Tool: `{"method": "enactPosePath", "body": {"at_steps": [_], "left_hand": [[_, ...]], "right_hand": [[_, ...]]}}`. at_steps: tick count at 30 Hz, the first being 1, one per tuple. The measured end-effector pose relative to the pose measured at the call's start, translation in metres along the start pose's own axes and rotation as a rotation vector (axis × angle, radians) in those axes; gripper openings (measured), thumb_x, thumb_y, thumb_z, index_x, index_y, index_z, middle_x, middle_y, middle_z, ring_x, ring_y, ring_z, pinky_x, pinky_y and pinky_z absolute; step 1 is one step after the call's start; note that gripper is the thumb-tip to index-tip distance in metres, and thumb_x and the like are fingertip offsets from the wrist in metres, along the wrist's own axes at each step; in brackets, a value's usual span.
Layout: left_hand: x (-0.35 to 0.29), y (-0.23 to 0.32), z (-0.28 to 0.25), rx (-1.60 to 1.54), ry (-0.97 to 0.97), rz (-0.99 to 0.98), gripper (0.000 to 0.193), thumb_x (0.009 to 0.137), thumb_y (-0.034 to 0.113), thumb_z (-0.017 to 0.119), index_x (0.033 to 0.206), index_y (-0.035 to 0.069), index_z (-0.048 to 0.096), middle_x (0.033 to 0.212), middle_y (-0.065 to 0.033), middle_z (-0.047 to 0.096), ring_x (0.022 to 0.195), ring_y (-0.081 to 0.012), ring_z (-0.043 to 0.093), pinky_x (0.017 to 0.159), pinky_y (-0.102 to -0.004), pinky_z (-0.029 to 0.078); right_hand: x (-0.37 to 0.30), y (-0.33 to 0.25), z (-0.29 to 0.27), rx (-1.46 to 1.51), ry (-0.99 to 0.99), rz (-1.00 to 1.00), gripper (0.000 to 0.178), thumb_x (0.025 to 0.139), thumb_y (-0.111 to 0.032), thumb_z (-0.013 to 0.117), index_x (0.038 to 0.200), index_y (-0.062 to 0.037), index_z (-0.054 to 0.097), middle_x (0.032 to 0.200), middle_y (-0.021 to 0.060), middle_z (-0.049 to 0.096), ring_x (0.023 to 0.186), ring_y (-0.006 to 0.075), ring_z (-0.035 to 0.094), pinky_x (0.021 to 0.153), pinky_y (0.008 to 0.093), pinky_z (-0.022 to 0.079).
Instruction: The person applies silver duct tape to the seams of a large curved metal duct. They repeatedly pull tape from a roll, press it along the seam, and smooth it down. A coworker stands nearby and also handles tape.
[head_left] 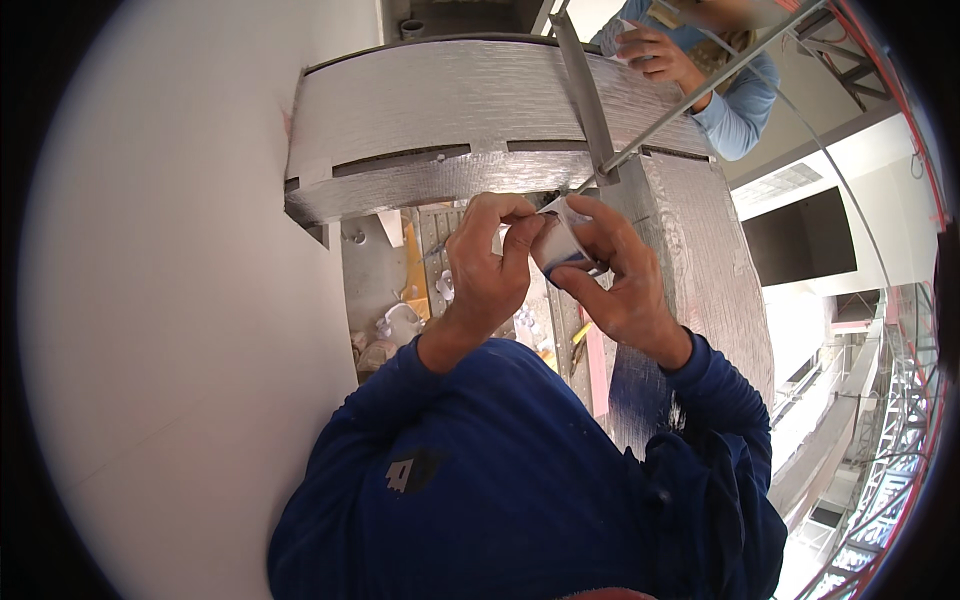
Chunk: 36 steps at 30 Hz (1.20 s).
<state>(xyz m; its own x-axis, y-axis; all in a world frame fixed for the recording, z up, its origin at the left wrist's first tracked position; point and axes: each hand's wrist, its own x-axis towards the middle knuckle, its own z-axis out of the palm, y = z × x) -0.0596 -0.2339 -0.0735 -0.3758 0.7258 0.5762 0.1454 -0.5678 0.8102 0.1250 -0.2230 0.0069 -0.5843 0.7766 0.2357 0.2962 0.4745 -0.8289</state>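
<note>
My right hand (628, 280) is closed round a piece of shiny silver foil tape (560, 246), which looks like a roll seen partly from the side. The fingertips of my left hand (485, 265) pinch its upper left edge, where a pale corner shows. Both hands are raised in front of my chest, close together. My fingers hide part of the tape. Just beyond my hands runs a foil-covered duct (440, 100), with dark slots along its near edge. A second foil-covered section (705, 260) stretches toward me on the right.
A grey metal channel (585, 90) and a thin rod (710, 88) cross the duct. At the far right, a co-worker's hand (655, 52) holds something whitish. A white wall (190, 250) fills the left. Far below lie a perforated plank (437, 240) and scattered debris (400, 325).
</note>
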Motion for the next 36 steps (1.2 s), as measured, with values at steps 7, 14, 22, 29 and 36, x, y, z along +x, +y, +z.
{"method": "enactPosePath", "body": {"at_steps": [7, 14, 22, 29, 36], "left_hand": [[0.011, 0.007, -0.011, -0.269, -0.058, -0.308, 0.010, 0.105, 0.002, 0.070, 0.114, -0.001, 0.068, 0.101, -0.0105, 0.076, 0.096, -0.0174, 0.075, 0.085, -0.0317, 0.061], [0.020, 0.001, -0.027, -0.283, -0.184, -0.358, 0.028, 0.104, 0.003, 0.072, 0.131, -0.002, 0.066, 0.107, -0.0080, 0.076, 0.102, -0.0150, 0.072, 0.090, -0.0303, 0.060], [0.018, 0.005, -0.032, -0.714, -0.174, -0.701, 0.054, 0.107, 0.010, 0.075, 0.156, 0.003, 0.053, 0.117, -0.0056, 0.070, 0.113, -0.0147, 0.068, 0.096, -0.0316, 0.059], [0.014, -0.012, -0.044, -0.981, -0.274, -0.797, 0.070, 0.106, 0.012, 0.076, 0.166, 0.006, 0.041, 0.122, -0.0073, 0.072, 0.109, -0.0189, 0.073, 0.096, -0.0368, 0.062], [0.010, -0.031, -0.048, -1.229, -0.382, -0.746, 0.079, 0.106, 0.011, 0.076, 0.171, 0.008, 0.031, 0.124, -0.0138, 0.074, 0.111, -0.0216, 0.075, 0.096, -0.0390, 0.062]], "right_hand": [[0.015, -0.005, 0.004, 0.056, 0.014, 0.007, 0.081, 0.092, 0.001, 0.084, 0.163, -0.0050, 0.046, 0.111, 0.0140, 0.078, 0.097, 0.0202, 0.078, 0.087, 0.0336, 0.062], [0.022, -0.012, 0.002, -0.050, -0.025, -0.031, 0.085, 0.089, 0.000, 0.086, 0.164, -0.0058, 0.047, 0.100, 0.0108, 0.077, 0.083, 0.0196, 0.076, 0.078, 0.0344, 0.061], [0.024, -0.012, 0.002, -0.157, -0.027, -0.070, 0.086, 0.092, -0.004, 0.087, 0.166, -0.0059, 0.043, 0.107, 0.0107, 0.081, 0.091, 0.0159, 0.076, 0.080, 0.0314, 0.058], [0.027, -0.016, 0.010, -0.220, -0.043, -0.180, 0.086, 0.090, -0.003, 0.089, 0.164, -0.0056, 0.047, 0.107, 0.0127, 0.081, 0.085, 0.0194, 0.076, 0.081, 0.0340, 0.060], [0.058, -0.027, -0.023, -0.549, 0.060, -0.474, 0.056, 0.085, 0.001, 0.086, 0.139, -0.0017, 0.070, 0.118, 0.0171, 0.077, 0.099, 0.0313, 0.077, 0.088, 0.0409, 0.061]]}}
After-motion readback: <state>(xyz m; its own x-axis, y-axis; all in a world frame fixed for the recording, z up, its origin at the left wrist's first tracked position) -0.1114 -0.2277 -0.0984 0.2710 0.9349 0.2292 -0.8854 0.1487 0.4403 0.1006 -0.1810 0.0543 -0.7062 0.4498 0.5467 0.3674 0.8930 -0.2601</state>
